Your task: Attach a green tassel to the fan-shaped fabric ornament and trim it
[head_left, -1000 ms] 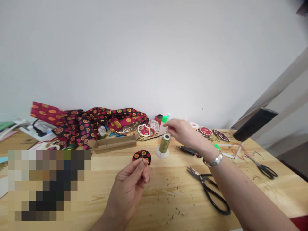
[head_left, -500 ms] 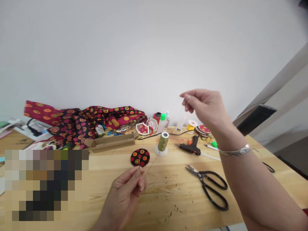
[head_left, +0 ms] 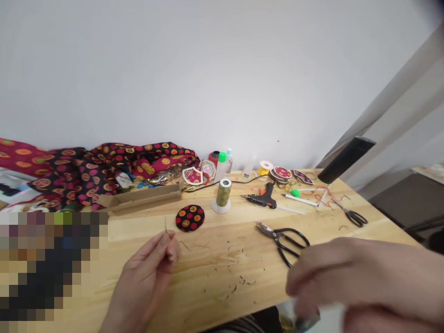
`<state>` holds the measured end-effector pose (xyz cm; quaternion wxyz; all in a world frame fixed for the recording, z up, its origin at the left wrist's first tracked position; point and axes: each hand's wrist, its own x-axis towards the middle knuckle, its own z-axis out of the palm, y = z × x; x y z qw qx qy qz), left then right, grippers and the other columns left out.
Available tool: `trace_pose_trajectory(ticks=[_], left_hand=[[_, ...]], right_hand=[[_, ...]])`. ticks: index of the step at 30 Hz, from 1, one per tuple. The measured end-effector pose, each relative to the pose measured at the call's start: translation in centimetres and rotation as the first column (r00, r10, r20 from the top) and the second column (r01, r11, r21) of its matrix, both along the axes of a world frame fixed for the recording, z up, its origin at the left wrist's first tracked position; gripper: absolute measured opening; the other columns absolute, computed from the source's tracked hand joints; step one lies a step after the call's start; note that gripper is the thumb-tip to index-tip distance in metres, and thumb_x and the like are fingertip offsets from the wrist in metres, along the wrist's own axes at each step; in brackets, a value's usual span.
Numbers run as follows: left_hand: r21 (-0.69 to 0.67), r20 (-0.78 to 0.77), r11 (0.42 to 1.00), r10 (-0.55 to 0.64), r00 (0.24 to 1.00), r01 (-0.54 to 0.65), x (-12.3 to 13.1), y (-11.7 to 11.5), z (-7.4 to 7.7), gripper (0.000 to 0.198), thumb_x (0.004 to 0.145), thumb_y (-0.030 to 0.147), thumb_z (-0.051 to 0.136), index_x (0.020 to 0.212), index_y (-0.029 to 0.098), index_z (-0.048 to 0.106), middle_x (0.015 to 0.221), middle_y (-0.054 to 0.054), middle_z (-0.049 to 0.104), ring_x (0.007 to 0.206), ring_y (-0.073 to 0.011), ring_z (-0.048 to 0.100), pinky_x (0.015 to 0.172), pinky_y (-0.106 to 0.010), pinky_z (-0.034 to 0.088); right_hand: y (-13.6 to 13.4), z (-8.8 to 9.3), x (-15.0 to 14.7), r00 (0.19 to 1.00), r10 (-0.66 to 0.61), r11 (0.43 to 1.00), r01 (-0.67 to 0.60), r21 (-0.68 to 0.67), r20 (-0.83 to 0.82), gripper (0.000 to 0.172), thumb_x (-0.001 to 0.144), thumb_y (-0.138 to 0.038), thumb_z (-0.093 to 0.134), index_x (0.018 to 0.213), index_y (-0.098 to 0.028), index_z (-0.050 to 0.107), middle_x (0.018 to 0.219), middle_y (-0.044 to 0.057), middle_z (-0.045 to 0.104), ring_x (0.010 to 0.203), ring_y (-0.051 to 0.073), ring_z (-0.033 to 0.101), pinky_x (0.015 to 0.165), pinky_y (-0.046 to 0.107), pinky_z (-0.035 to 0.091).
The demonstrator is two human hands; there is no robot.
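My left hand (head_left: 156, 263) pinches a thin needle-like piece (head_left: 165, 225) that points upward, left of a round patterned fabric disc (head_left: 190, 218) lying on the table. Strands of thread trail near its fingertips. Low on the right, close to the camera, my right hand (head_left: 360, 273) is blurred; its fingers are smeared by motion, and what it holds, if anything, cannot be made out. It overlaps the handles of the black-handled scissors (head_left: 275, 235). A spool of olive thread (head_left: 224, 193) stands upright behind the disc.
Behind lie a long cardboard box (head_left: 145, 199), heaped patterned fabric (head_left: 93, 171), bottles (head_left: 221, 167) and a yellow spool (head_left: 265, 169). To the right are a glue gun (head_left: 263, 198), a white pen (head_left: 300, 200), small scissors (head_left: 355, 217) and a black upright object (head_left: 347, 159).
My right hand has dropped from its raised position to the lower right, near the camera. The view has shifted right. My left hand keeps its pinch and now appears farther left of the disc.
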<state>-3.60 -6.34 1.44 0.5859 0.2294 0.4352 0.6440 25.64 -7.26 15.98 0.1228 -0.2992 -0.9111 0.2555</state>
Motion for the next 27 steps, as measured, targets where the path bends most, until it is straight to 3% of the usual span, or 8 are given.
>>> trace_pose_trajectory(ticks=[1, 2, 5, 9, 15, 20, 24, 27], left_hand=[[0.010, -0.003, 1.000, 0.016, 1.000, -0.016, 0.0, 0.0, 0.2, 0.017, 0.061, 0.026, 0.079, 0.063, 0.015, 0.066, 0.055, 0.002, 0.051, 0.056, -0.0092, 0.043, 0.053, -0.018, 0.040], [0.016, -0.005, 1.000, 0.018, 1.000, -0.018, 0.0, 0.0, 0.4, 0.016, 0.062, 0.025, 0.079, 0.063, 0.015, 0.066, 0.055, 0.002, 0.051, 0.057, -0.0092, 0.043, 0.053, -0.018, 0.041], [0.010, -0.010, 1.000, -0.018, 1.000, 0.018, 0.4, -0.1, 0.9, 0.015, 0.067, 0.026, 0.075, 0.064, 0.015, 0.065, 0.055, 0.002, 0.051, 0.058, -0.0093, 0.044, 0.055, -0.019, 0.041], [-0.007, -0.014, 0.997, -0.082, 0.996, 0.082, 1.4, -0.2, 1.0, 0.016, 0.068, 0.027, 0.075, 0.063, 0.015, 0.066, 0.053, 0.002, 0.050, 0.056, -0.0088, 0.044, 0.054, -0.019, 0.040], [-0.032, -0.021, 0.995, -0.100, 0.995, 0.099, 2.4, -0.2, 0.8, 0.017, 0.065, 0.030, 0.077, 0.067, 0.015, 0.070, 0.051, 0.002, 0.051, 0.054, -0.0083, 0.044, 0.052, -0.019, 0.039], [-0.048, -0.029, 0.992, -0.115, 0.993, 0.113, 2.5, -0.2, 0.9, 0.018, 0.065, 0.030, 0.076, 0.065, 0.014, 0.069, 0.051, 0.002, 0.050, 0.054, -0.0080, 0.043, 0.053, -0.018, 0.038], [-0.037, -0.012, 0.991, -0.126, 0.992, 0.125, 2.8, -0.3, 1.0, 0.016, 0.067, 0.030, 0.075, 0.068, 0.014, 0.070, 0.051, 0.002, 0.050, 0.054, -0.0078, 0.043, 0.054, -0.018, 0.037], [-0.046, 0.004, 0.988, -0.147, 0.989, 0.147, 3.0, -0.3, 1.0, 0.015, 0.069, 0.029, 0.074, 0.069, 0.015, 0.071, 0.051, 0.002, 0.051, 0.053, -0.0080, 0.043, 0.054, -0.019, 0.037]], right_hand=[[0.3, -1.7, 0.6, 0.988, -0.001, 0.989, 0.024, -0.146, 0.156, 0.022, 0.085, -0.023, 0.055, 0.103, -0.028, 0.066, 0.098, 0.002, 0.069, 0.087, 0.014, 0.064, 0.072, 0.019, 0.050], [0.8, -3.6, 1.3, 0.963, -0.156, 0.969, 0.193, -0.156, 0.222, 0.022, 0.084, -0.020, 0.055, 0.103, -0.027, 0.065, 0.096, 0.002, 0.068, 0.084, 0.015, 0.064, 0.071, 0.021, 0.050], [2.0, -9.2, 3.2, 0.806, -0.487, 0.855, 0.519, -0.006, 0.335, 0.025, 0.082, -0.020, 0.051, 0.105, -0.020, 0.062, 0.106, 0.009, 0.063, 0.093, 0.021, 0.061, 0.082, 0.033, 0.049], [2.0, -13.5, 4.3, 0.742, -0.587, 0.796, 0.601, 0.066, 0.323, 0.037, 0.081, -0.020, 0.048, 0.117, -0.014, 0.054, 0.114, 0.014, 0.056, 0.104, 0.024, 0.056, 0.092, 0.036, 0.045], [2.6, -13.7, 4.8, 0.717, -0.607, 0.789, 0.595, 0.151, 0.344, 0.031, 0.081, -0.016, 0.045, 0.108, -0.011, 0.058, 0.102, 0.013, 0.059, 0.094, 0.023, 0.059, 0.085, 0.034, 0.048], [4.2, -12.9, 4.6, 0.614, -0.662, 0.743, 0.610, 0.273, 0.430, 0.023, 0.078, -0.010, 0.046, 0.094, -0.011, 0.063, 0.092, 0.015, 0.062, 0.089, 0.029, 0.060, 0.081, 0.042, 0.047], [4.1, -10.3, -0.1, 0.808, -0.580, 0.814, 0.571, 0.109, 0.105, 0.022, 0.089, -0.021, 0.044, 0.101, -0.016, 0.062, 0.106, 0.012, 0.062, 0.098, 0.023, 0.058, 0.087, 0.038, 0.046], [1.4, -10.3, -2.2, 0.914, -0.369, 0.924, 0.342, -0.172, -0.167, 0.023, 0.093, -0.026, 0.042, 0.090, -0.021, 0.064, 0.089, 0.005, 0.065, 0.082, 0.016, 0.061, 0.072, 0.027, 0.049]])
